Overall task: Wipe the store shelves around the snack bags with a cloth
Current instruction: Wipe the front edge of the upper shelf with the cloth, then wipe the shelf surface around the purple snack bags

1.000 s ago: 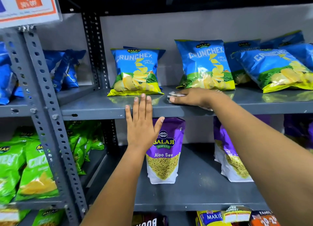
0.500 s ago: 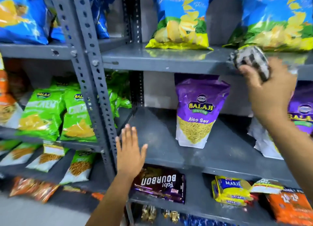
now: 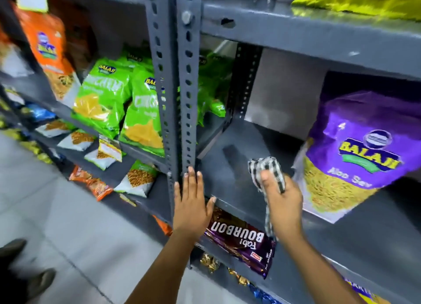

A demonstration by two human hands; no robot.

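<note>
Checked cloth [image 3: 266, 173], bunched in the right hand's [image 3: 283, 203] closed fingers, has dropped from the upper shelf to the shelf [image 3: 227, 173] beside the purple bag [image 3: 355, 153]. Left hand [image 3: 190, 203] lies flat, fingers spread, holding nothing, now against the upright [image 3: 180, 87]. Motion blur smears the labels.

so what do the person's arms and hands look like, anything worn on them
Both forearms are bare as far as the frame shows: no sleeves, gloves, watch or bracelets. The left hand and right hand show no rings that I can make out, though the picture is slightly blurred.
</note>
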